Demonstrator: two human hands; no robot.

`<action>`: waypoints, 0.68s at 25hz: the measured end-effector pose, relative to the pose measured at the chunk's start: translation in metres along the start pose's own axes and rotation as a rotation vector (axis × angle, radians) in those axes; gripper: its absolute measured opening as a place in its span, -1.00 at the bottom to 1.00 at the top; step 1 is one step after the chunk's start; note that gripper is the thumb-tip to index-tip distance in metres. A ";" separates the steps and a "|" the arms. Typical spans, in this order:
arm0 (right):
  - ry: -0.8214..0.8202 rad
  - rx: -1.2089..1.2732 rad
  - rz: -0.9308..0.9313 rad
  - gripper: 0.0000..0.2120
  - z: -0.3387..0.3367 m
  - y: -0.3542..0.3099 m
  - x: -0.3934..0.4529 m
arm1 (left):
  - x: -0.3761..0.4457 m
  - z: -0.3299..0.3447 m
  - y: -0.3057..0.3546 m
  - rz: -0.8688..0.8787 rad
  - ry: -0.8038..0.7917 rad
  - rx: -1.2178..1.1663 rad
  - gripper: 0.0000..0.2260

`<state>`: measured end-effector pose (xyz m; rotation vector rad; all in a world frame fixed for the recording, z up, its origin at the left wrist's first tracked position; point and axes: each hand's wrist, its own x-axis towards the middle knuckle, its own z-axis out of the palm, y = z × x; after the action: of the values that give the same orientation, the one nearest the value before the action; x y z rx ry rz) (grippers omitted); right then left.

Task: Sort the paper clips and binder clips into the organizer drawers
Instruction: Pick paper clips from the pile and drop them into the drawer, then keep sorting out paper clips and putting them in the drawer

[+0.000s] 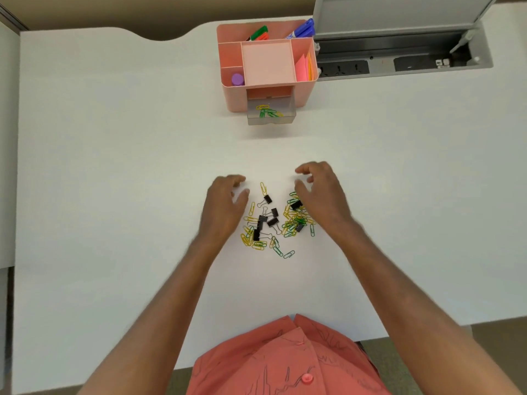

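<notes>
As you lean over the white desk (114, 166), your left hand (225, 206) and right hand (322, 195) flank the heap of paper clips (293, 220) and black binder clips (272, 222), fingers loosely curled and gripping nothing. The left hand sits just beside the heap's left edge; the right hand overlaps its right edge. Beyond the heap, well apart from it, stands the pink organizer (268, 64), its clear drawer (271, 114) pulled out toward the heap and holding a few green and yellow clips. Markers (303, 29) stand in the organizer's rear compartment.
</notes>
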<state>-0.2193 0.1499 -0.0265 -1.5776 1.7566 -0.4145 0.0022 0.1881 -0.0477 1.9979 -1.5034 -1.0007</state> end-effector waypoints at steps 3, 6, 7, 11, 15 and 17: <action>-0.045 -0.203 0.006 -0.70 0.010 0.014 -0.017 | -0.023 0.011 -0.008 -0.003 -0.056 0.114 -0.69; -0.039 -0.379 -0.022 -0.62 0.016 0.010 -0.023 | -0.030 0.015 0.000 -0.032 -0.043 0.168 -0.66; -0.035 -0.447 -0.044 -0.62 0.019 0.008 -0.024 | -0.029 0.016 0.004 -0.038 -0.054 0.196 -0.64; -0.038 -0.586 -0.093 -0.72 0.022 0.005 -0.023 | -0.025 0.018 0.014 -0.041 -0.120 0.311 -0.67; 0.022 -0.757 -0.133 -0.84 0.022 0.002 -0.020 | -0.023 0.015 0.014 -0.030 -0.144 0.341 -0.73; 0.034 -0.748 -0.134 -0.85 0.021 0.002 -0.019 | -0.024 0.015 0.014 -0.017 -0.153 0.367 -0.73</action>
<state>-0.2063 0.1728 -0.0361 -2.2096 1.9562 0.1947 -0.0216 0.2079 -0.0403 2.2247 -1.8681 -0.9572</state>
